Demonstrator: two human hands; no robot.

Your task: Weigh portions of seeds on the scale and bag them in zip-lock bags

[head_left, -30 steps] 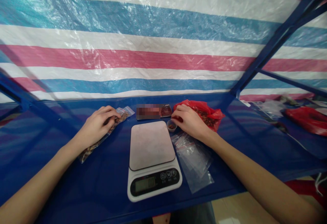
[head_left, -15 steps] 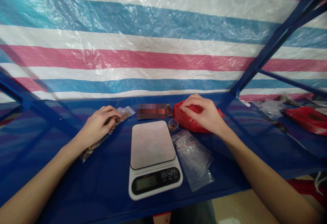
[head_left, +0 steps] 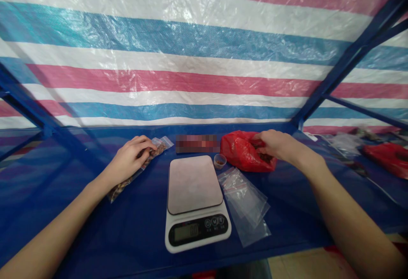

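Note:
My left hand [head_left: 132, 158] lies over small clear zip bags of brown bits [head_left: 154, 153], its fingers curled down onto them. The bags run in a slanting row, partly hidden under the palm. At the right, my right hand [head_left: 276, 143] reaches into the mouth of a red plastic bag [head_left: 237, 149] that holds dark brown bits. Its fingers are bent together, and the tips are hidden in the bag. Between the hands stands a white kitchen scale [head_left: 195, 185] with a bare plate, its display reading about 0.0. A small clear cup [head_left: 219, 161] with a little brown matter sits beside the red bag.
Several flat clear zip bags [head_left: 247, 200] lie fanned out right of the scale. Behind it is a flat dark red item [head_left: 197, 143], blurred out. Another red bag [head_left: 387, 158] lies far right. A striped sheet [head_left: 191, 75] and blue frame posts [head_left: 331, 75] bound the blue table.
My right hand has moved right and down from above the red bag into its mouth, which now shows brown contents. My left hand stays on the zip bags. The view has shifted slightly.

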